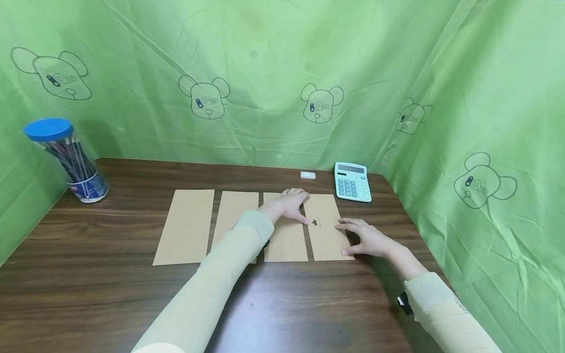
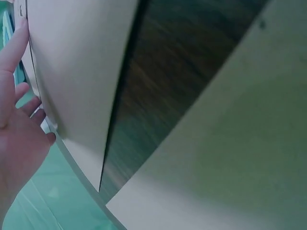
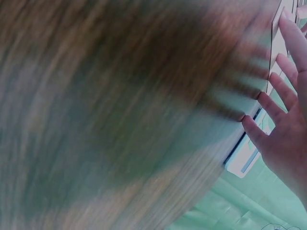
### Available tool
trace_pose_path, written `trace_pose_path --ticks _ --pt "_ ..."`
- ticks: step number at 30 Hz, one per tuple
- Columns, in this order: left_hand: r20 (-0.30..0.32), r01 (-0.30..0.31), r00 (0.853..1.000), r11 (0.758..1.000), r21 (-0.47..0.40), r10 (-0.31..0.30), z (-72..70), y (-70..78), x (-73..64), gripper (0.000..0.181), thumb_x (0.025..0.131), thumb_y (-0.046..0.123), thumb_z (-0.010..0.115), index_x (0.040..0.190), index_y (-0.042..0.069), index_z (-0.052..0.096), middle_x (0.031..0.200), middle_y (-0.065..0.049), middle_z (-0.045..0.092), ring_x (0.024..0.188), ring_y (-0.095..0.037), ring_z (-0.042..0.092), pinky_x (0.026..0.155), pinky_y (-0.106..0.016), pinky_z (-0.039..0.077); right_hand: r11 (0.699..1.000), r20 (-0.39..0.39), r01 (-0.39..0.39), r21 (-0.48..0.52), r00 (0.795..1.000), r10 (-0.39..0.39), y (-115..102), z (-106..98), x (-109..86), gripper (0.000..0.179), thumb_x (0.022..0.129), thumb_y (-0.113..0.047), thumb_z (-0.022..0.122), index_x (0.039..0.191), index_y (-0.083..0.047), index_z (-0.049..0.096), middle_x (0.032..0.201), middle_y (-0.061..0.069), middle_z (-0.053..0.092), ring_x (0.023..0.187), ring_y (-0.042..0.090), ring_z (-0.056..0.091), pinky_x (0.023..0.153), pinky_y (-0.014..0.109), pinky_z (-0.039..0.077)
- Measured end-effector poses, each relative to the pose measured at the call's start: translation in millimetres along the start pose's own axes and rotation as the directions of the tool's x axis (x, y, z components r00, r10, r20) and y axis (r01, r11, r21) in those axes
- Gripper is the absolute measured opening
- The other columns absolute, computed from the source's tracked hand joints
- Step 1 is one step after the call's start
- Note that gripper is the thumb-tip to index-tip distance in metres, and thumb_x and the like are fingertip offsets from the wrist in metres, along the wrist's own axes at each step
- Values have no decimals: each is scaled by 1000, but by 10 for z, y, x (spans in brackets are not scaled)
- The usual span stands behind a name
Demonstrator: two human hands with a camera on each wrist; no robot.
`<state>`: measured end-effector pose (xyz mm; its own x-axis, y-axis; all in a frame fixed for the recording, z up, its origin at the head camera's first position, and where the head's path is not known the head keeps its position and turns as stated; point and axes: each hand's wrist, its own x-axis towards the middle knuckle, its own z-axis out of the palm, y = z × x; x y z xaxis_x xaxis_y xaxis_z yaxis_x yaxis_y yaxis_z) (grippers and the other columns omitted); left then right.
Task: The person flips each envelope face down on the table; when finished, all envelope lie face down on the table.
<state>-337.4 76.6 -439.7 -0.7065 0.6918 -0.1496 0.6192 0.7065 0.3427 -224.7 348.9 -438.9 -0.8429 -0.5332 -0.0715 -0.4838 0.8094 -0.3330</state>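
Observation:
Four flat kraft-brown rectangles, like thin notebooks, lie in a row on the table. The rightmost brown notebook (image 1: 328, 240) bears a small dark crown print near its left edge. Across the third brown notebook (image 1: 286, 245) reaches my left hand (image 1: 291, 203), fingers spread, with thumb and fingertips at the rightmost one's left edge. My right hand (image 1: 368, 239) rests at that notebook's right edge, thumb near its lower corner, fingers loosely extended. The second brown notebook (image 1: 236, 206) is partly hidden by my left sleeve; the leftmost brown notebook (image 1: 184, 225) lies fully in sight.
A light-blue calculator (image 1: 352, 182) lies at the back right, with a small white eraser-like block (image 1: 307, 175) beside it. At the back left stands a blue-lidded clear tub (image 1: 70, 159) of pencils. Green curtains (image 1: 265, 98) printed with bear heads enclose the dark wooden table (image 1: 282, 304).

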Motion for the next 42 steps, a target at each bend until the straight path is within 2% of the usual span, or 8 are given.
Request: trace_pose_path --ticks 11,18,22,28,35,42 --pt "-73 -98 993 989 -107 90 -22 -64 20 84 72 37 81 142 16 39 143 -12 35 133 -31 30 108 -47 26 1000 11 -4 24 1000 4 3 -7 13 77 72 -44 79 135 -12 50 145 14 41 133 40 33 102 61 30" --pt "-140 -105 986 986 -130 87 -23 -86 22 73 74 27 81 137 18 44 135 -9 39 128 -27 34 106 -44 30 990 40 9 141 999 -15 12 -60 27 76 69 -31 83 133 -6 51 144 20 40 131 45 31 102 64 26" --pt "-194 -116 977 986 -120 92 -24 -83 25 61 78 24 78 131 19 48 129 -6 42 125 -25 37 103 -44 35 988 50 27 150 998 -35 17 -68 36 76 69 -28 83 133 -4 51 142 21 41 130 45 32 103 62 26" --pt "-236 -120 968 984 -130 86 -21 -81 3 39 82 24 74 117 22 57 121 -3 46 118 -21 43 99 -41 39 989 49 42 143 998 -49 3 -70 38 77 69 -31 83 133 -4 51 141 22 42 129 45 33 102 62 27" --pt "-267 -144 958 982 -122 107 -34 -85 -32 21 84 24 72 101 18 61 107 0 52 101 -16 51 88 -31 42 989 63 27 143 997 -36 -68 -149 16 70 76 -36 77 134 -7 51 139 19 45 129 41 37 102 61 29" --pt "-292 -220 941 967 -132 174 -102 -14 -112 12 85 17 70 91 13 60 96 -1 54 95 -14 53 87 -27 44 985 74 63 158 994 -76 -228 -300 38 61 83 -43 69 132 -11 51 134 8 52 127 28 45 102 49 36"
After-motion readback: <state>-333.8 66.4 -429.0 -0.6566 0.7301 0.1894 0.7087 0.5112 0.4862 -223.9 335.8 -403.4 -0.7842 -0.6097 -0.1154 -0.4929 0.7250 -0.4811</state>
